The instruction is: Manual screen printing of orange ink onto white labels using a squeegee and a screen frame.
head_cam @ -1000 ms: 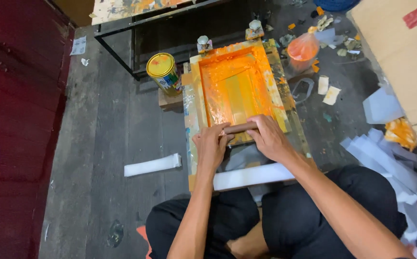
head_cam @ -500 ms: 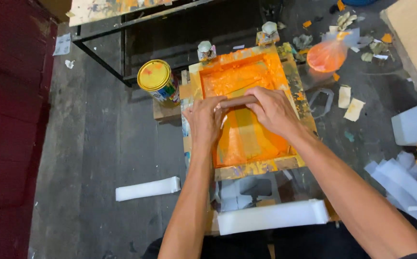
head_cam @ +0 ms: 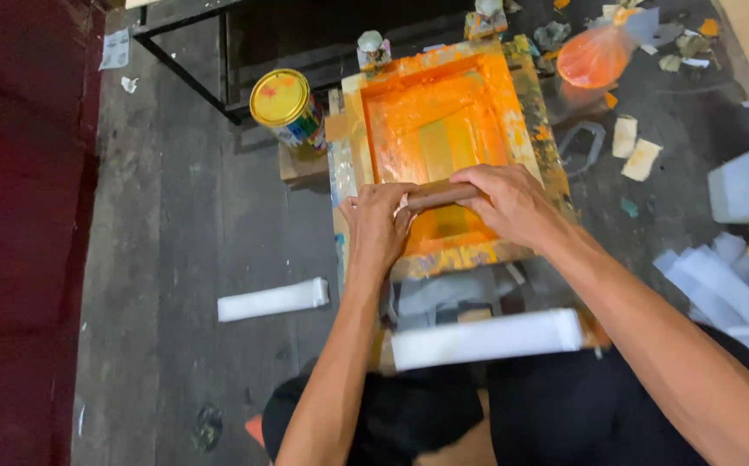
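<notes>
Left hand (head_cam: 380,226), right hand (head_cam: 512,203): both clamped on squeegee (head_cam: 440,195), now lower across orange printing frame (head_cam: 443,147) than half second ago; stroke pulled toward body. Paint can (head_cam: 286,108) beside frame.

A round tin (head_cam: 286,108) stands on the floor left of the orange frame, toward the far side. Its lid is yellow with a small red smear; its wall carries a multicoloured label (head_cam: 303,131) in blue, green and red. A tied plastic bag (head_cam: 597,53), translucent with orange contents, lies far right of the frame. No signs or screens show.
</notes>
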